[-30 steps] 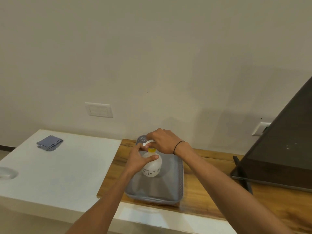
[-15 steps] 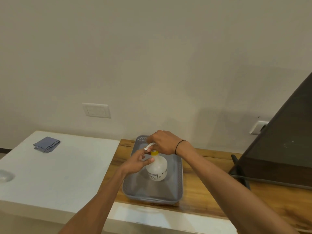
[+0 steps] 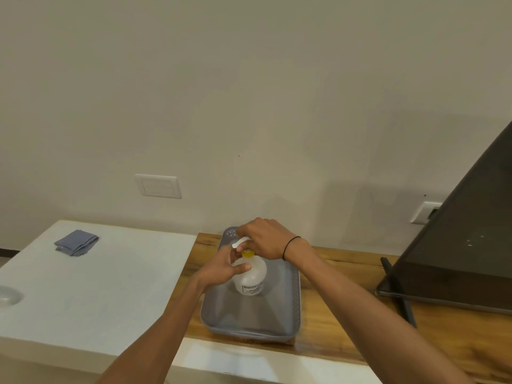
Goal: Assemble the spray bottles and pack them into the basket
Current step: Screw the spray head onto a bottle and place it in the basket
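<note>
Our left hand had its fingers wrapped round the bottle, standing in the grey basket on the worktop. Right hand pinched the white spray head over the yellow collar; cross-threading seemed the risk if it went on crooked.

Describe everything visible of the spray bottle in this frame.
The spray bottle is a round, translucent white plastic bottle with a yellow collar at the neck and a printed label low on its front, too small to read. It stands upright inside the grey basket, toward the far end. The left hand grips its shoulder; the right hand covers the white spray head, whose nozzle pokes out leftward.
</note>
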